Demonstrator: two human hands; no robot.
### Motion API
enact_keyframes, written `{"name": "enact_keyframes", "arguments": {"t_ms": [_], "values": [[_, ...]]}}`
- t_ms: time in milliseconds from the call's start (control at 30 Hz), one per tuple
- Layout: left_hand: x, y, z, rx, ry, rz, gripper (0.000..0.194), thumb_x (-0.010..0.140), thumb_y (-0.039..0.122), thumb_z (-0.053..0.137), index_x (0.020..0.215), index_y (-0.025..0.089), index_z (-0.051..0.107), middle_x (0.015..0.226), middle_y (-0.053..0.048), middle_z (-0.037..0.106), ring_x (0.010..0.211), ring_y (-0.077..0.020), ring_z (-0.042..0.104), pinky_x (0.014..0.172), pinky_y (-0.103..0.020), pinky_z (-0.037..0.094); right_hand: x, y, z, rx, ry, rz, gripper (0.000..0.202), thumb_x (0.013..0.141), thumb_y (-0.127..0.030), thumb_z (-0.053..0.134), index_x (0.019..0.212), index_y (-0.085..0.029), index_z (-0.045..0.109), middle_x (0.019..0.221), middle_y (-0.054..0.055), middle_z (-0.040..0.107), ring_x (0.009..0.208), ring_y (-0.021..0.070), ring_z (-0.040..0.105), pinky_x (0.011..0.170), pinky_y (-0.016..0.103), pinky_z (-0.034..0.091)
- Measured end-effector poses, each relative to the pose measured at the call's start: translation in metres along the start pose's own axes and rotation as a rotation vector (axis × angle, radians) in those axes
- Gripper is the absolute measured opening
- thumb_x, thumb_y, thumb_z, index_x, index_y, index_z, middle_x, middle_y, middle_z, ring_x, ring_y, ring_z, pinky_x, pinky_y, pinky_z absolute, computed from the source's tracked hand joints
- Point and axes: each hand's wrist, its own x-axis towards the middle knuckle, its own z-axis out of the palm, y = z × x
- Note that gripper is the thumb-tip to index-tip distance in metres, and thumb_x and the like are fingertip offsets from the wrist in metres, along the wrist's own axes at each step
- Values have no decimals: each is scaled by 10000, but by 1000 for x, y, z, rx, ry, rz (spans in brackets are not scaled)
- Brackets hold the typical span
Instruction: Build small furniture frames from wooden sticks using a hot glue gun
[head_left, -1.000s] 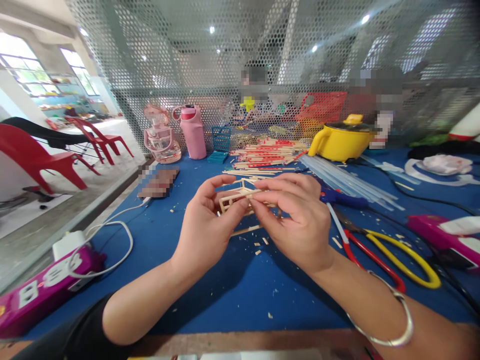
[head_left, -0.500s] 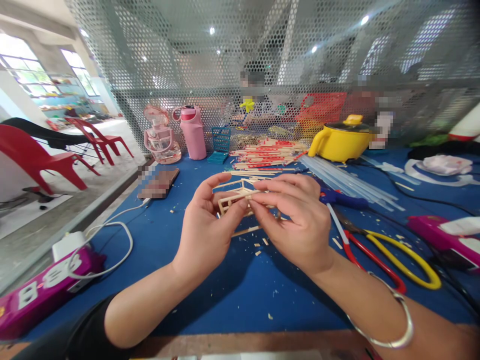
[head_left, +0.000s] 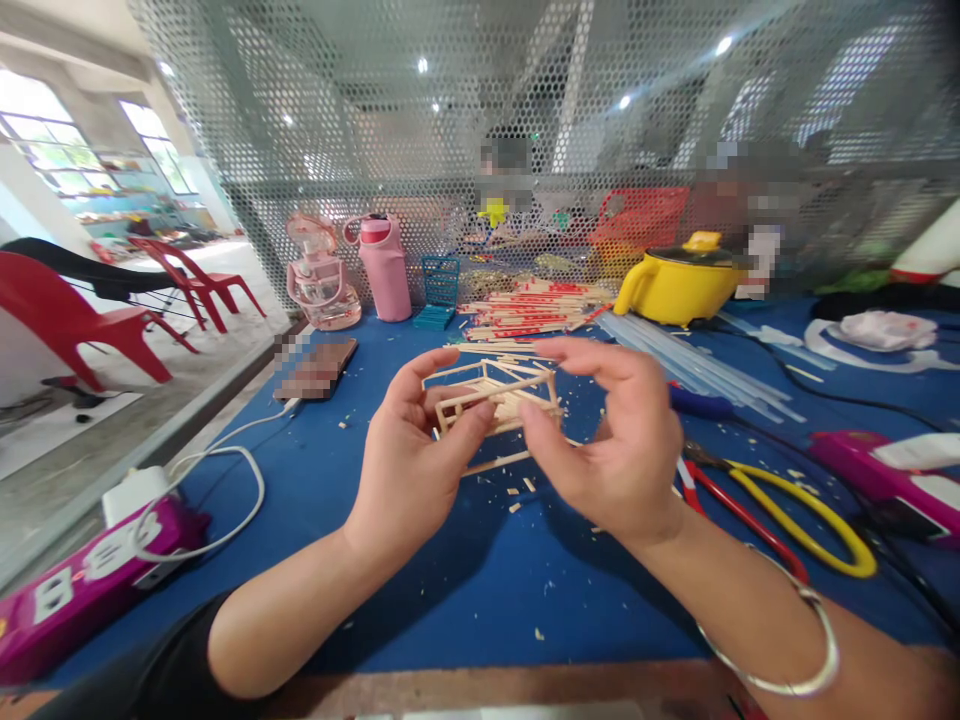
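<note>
A small open frame of thin wooden sticks (head_left: 496, 398) is held above the blue table, near the middle of the view. My left hand (head_left: 416, 440) grips its left side, the thumb in front and the fingers behind. At its right side is my right hand (head_left: 611, 440), thumb and forefinger spread apart around the frame's right end. The right thumb tip is beside the frame; whether it touches cannot be made out. Behind the frame lies a pile of sticks with red wrappers (head_left: 532, 308).
Yellow-and-red-handled pliers (head_left: 795, 500), a blue glue gun (head_left: 701, 402) and clear sticks (head_left: 697, 360) lie right. A yellow pot (head_left: 682, 285), pink bottles (head_left: 386, 270) and a mesh screen (head_left: 375, 120) stand behind. A phone (head_left: 319, 370) and power strip (head_left: 97, 560) lie left.
My right hand has opened and shifted right, its fingertips coming away from the frame's top stick, so more of the frame shows. My left hand has barely moved.
</note>
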Motion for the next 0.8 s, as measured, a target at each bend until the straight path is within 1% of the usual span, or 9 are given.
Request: {"name": "enact_keyframes", "arguments": {"t_ms": [100, 267, 400, 467, 533, 567, 633, 667, 800], "values": [[1, -1, -1, 47, 5, 9, 462, 742, 163, 732, 1141, 202, 502, 760, 33, 689, 690, -83, 655, 654, -168, 531, 7, 7, -10, 21, 87, 53, 347, 721, -107, 652, 1015, -226, 512, 1064, 75, 620, 1038, 233, 612, 955, 452, 477], [1, -1, -1, 56, 12, 5, 472, 736, 167, 737, 1141, 201, 497, 764, 35, 680, 681, -81, 648, 644, -170, 524, 10, 2, -14, -105, -106, 66, 231, 767, -122, 574, 982, -206, 571, 952, 53, 650, 909, 205, 627, 830, 374, 513], [0, -2, -2, 50, -11, 5, 470, 744, 182, 735, 1145, 206, 491, 774, 28, 680, 711, -97, 662, 663, -189, 529, 24, 10, -25, -254, -153, -12, 179, 793, -152, 553, 960, -193, 603, 948, 54, 677, 902, 198, 636, 827, 354, 495], [-1, -2, -3, 61, -21, 12, 452, 756, 192, 727, 1142, 208, 493, 779, 23, 677, 722, -108, 669, 662, -201, 529, 34, 34, -41, -399, -225, 101, 151, 785, -151, 560, 909, -188, 637, 874, 41, 692, 793, 177, 643, 746, 329, 492], [-1, -2, -4, 75, -22, 14, 444, 763, 198, 722, 1144, 209, 495, 780, 20, 675, 716, -114, 671, 640, -204, 522, 39, 71, -61, -547, -536, 328, 154, 740, -125, 586, 854, -198, 659, 729, -1, 674, 605, 126, 600, 577, 271, 450], [0, -2, -4, 78, -20, 14, 445, 763, 200, 721, 1146, 208, 494, 780, 18, 675, 714, -118, 671, 629, -206, 520, 38, 92, -72, -599, -610, 373, 154, 717, -96, 605, 814, -192, 678, 670, -3, 657, 554, 117, 573, 531, 265, 417], [0, -2, -4, 78, -15, 10, 451, 762, 202, 721, 1150, 206, 493, 779, 14, 677, 719, -126, 674, 625, -214, 521, 30, 133, -89, -673, -687, 436, 125, 628, -64, 711, 693, -161, 667, 568, 2, 604, 473, 106, 509, 460, 261, 368], [0, -2, -4, 77, -14, 6, 454, 760, 202, 723, 1150, 205, 492, 778, 12, 678, 720, -129, 675, 626, -217, 523, 23, 150, -96, -697, -724, 464, 99, 654, -101, 734, 656, -152, 649, 554, 4, 584, 463, 100, 496, 453, 256, 375], [1, -1, -3, 68, -2, -4, 460, 750, 200, 730, 1142, 202, 490, 779, 13, 679, 721, -127, 678, 634, -219, 527, -3, 189, -108, -727, -817, 509, 201, 907, -338, 567, 986, -162, 626, 927, 38, 648, 744, 116, 616, 656, 274, 529]]}}
